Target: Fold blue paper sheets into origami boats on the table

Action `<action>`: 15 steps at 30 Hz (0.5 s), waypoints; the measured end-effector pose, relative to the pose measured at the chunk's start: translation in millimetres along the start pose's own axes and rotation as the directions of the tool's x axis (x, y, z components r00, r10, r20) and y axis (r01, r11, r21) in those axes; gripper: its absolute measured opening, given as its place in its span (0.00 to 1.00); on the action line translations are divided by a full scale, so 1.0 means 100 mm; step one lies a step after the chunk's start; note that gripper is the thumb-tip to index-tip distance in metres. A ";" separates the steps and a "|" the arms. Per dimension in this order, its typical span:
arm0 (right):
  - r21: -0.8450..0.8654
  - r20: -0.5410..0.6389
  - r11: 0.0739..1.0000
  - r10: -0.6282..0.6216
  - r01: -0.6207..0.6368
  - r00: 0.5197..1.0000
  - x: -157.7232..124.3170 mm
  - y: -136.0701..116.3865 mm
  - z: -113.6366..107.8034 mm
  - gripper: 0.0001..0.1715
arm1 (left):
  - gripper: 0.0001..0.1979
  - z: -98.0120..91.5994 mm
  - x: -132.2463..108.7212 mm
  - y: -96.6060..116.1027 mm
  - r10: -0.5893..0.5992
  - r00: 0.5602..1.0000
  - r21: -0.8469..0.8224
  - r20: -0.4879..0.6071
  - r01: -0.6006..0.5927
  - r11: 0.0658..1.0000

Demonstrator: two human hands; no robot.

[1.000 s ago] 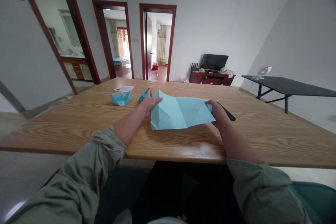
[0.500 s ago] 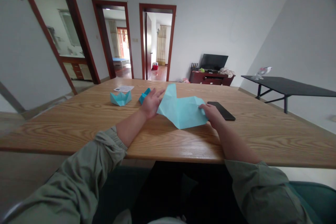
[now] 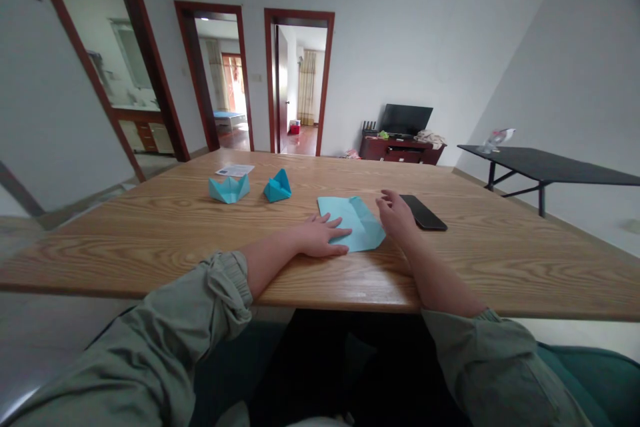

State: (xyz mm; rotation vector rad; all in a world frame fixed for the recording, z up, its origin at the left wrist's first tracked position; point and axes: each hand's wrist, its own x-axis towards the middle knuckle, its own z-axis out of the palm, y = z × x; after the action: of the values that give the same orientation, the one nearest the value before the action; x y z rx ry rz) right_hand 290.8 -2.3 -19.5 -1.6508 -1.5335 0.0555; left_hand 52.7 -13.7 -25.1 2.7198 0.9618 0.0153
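A light blue sheet of paper (image 3: 364, 225) with creases and a folded right side lies on the wooden table. My left hand (image 3: 323, 236) rests flat on its left part, fingers spread. Just off the paper's right edge, my right hand (image 3: 395, 215) is raised a little with its fingers loosely bent and apart, and nothing shows in them. Farther back on the left stand two folded paper pieces: a light blue paper boat (image 3: 229, 190) and a darker blue folded paper shape with a peak (image 3: 277, 187).
A black phone-like slab (image 3: 425, 213) lies right of my right hand. A printed card (image 3: 235, 171) lies behind the paper boat. The table's front edge (image 3: 340, 303) runs close to my body. A black table (image 3: 545, 163) stands off to the right.
The paper came down from between both hands and now lies flat on the table. My left hand moved right and down onto it; my right hand let go of its edge.
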 end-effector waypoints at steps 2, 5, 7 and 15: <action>-0.046 -0.019 0.973 -0.226 0.225 0.974 -0.09 -0.13 0.00 0.24 | 0.38 0.02 0.02 0.01 0.006 1.000 0.012 -0.008 -0.006 1.000; -0.096 0.226 0.854 -0.482 0.512 0.847 -0.28 -0.38 0.09 0.21 | 0.38 0.06 0.05 0.00 0.032 0.999 0.018 -0.027 -0.032 0.999; -0.198 0.390 0.775 -0.499 0.600 0.774 -0.38 -0.50 0.17 0.19 | 0.37 0.07 0.07 -0.01 0.040 0.999 0.020 -0.035 -0.039 0.999; -0.366 0.681 0.744 -0.195 0.560 0.705 -0.24 -0.32 0.30 0.25 | 0.44 0.01 0.06 -0.05 0.029 1.000 0.016 0.012 -0.029 0.999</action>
State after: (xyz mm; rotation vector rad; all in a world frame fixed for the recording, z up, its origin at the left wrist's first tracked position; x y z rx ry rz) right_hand 242.8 -9.5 -31.5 -1.7768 -2.5952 -0.1210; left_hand 54.6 -6.6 -27.2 2.7454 0.9231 -0.0030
